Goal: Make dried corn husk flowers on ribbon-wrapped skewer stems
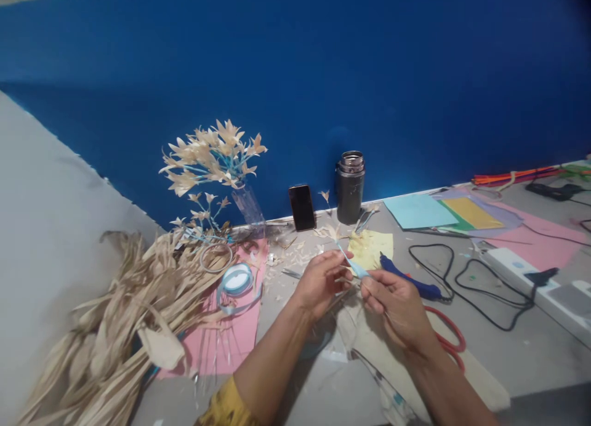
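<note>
My left hand (322, 282) and my right hand (396, 304) meet over the middle of the grey table (517, 358). Between their pinched fingers runs a thin stem wrapped in light blue ribbon (351, 264), tipped by a small pale husk flower (330, 231). The left fingers pinch the stem near its upper part, the right fingers hold its lower end. A roll of light blue ribbon (236, 279) lies on a pink sheet (231, 337) to the left. A blue glue gun (409, 279) lies just beyond my right hand.
A heap of dried husks (115, 327) covers the left. A vase of finished husk flowers (217, 158), a phone (301, 207) and a dark flask (350, 187) stand against the blue wall. Coloured paper sheets (462, 213), a black cable (480, 284), a power strip (530, 272) and red-handled scissors (450, 333) lie right.
</note>
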